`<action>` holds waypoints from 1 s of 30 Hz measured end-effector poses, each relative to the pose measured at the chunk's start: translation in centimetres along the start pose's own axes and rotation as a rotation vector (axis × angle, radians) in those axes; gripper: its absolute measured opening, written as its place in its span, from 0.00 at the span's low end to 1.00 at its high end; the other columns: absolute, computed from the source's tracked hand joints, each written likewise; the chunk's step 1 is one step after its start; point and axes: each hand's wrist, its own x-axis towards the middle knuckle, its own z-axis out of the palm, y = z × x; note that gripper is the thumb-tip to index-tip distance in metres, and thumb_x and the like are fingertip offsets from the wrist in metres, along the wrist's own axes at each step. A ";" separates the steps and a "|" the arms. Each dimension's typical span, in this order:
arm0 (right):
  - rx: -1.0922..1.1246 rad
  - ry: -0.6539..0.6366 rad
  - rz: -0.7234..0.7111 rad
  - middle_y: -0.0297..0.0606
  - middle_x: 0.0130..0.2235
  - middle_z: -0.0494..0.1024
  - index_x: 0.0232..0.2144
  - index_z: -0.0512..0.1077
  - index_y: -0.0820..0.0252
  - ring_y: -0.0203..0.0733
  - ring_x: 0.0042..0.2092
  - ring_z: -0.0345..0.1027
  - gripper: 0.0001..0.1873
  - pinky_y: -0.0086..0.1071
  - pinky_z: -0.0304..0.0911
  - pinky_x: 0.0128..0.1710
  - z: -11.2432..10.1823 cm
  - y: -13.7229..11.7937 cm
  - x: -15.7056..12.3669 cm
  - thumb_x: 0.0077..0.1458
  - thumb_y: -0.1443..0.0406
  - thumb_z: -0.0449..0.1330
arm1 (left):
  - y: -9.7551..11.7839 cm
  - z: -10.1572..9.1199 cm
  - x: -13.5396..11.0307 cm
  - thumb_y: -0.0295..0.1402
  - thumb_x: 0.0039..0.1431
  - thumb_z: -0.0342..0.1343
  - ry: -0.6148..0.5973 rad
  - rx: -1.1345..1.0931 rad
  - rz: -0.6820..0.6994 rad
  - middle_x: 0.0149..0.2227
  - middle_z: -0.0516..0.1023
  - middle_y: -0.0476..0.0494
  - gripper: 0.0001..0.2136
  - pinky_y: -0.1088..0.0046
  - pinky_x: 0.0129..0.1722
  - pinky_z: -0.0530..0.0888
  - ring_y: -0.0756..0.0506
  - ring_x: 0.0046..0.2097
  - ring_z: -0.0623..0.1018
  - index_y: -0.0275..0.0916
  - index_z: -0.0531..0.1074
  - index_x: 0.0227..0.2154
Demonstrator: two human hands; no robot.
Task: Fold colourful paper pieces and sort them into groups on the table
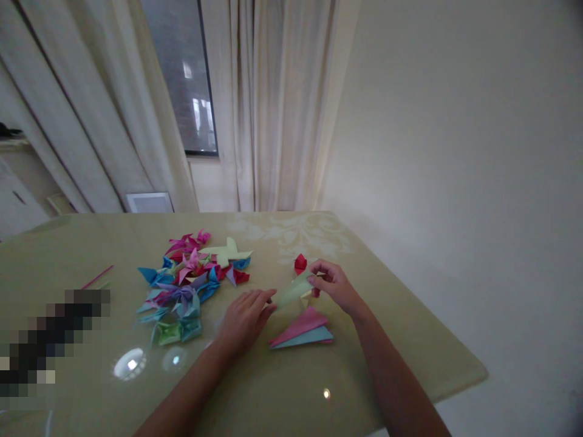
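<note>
Between my two hands is a pale green piece of folded paper (292, 291), tilted above the table. My left hand (248, 315) pinches its lower left end. At its upper right end, my right hand (334, 284) grips it between thumb and fingers. Just below the green paper lie folded paper planes, a pink one (303, 323) and a light blue one (312, 337), overlapping. A small red folded paper piece (300, 264) sits behind the green paper. Partly hidden under it is a small cream folded paper piece (306, 298).
A heap of colourful origami (186, 285) lies left of my hands, with a pale green cross-shaped piece (228, 252) on its far side. A thin pink stick (98, 277) lies farther left. The glossy table (410, 340) ends near the wall (455, 152) on the right.
</note>
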 end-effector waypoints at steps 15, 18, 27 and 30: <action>-0.418 -0.191 0.144 0.32 0.29 0.73 0.33 0.73 0.60 0.37 0.29 0.67 0.20 0.30 0.63 0.29 -2.6 1.3 -0.3 0.56 0.49 0.69 | 4.9 0.0 -0.4 0.40 0.73 0.49 -0.409 0.079 0.100 0.45 0.79 0.37 0.15 0.56 0.47 0.78 0.37 0.46 0.79 0.39 0.73 0.54; -0.535 -0.062 0.003 0.33 0.34 0.74 0.40 0.77 0.59 0.37 0.33 0.65 0.17 0.31 0.63 0.34 -2.9 2.0 0.0 0.53 0.56 0.71 | 5.6 0.0 -0.5 0.51 0.68 0.56 -0.437 0.040 0.053 0.49 0.77 0.36 0.22 0.56 0.49 0.76 0.36 0.49 0.77 0.41 0.71 0.55; -0.721 -0.040 -0.008 0.37 0.40 0.76 0.40 0.81 0.59 0.39 0.36 0.68 0.10 0.33 0.63 0.39 -2.1 4.5 0.9 0.54 0.65 0.69 | 5.5 1.3 -0.6 0.37 0.69 0.59 -0.515 -0.019 0.071 0.49 0.77 0.41 0.15 0.62 0.50 0.75 0.40 0.50 0.77 0.44 0.72 0.56; -0.775 0.028 -0.039 0.38 0.37 0.76 0.35 0.80 0.60 0.39 0.35 0.68 0.04 0.32 0.62 0.37 -1.6 5.0 1.3 0.58 0.65 0.66 | 5.2 2.0 -0.9 0.41 0.68 0.60 -0.468 0.001 0.090 0.48 0.77 0.39 0.18 0.62 0.50 0.75 0.39 0.50 0.77 0.44 0.71 0.57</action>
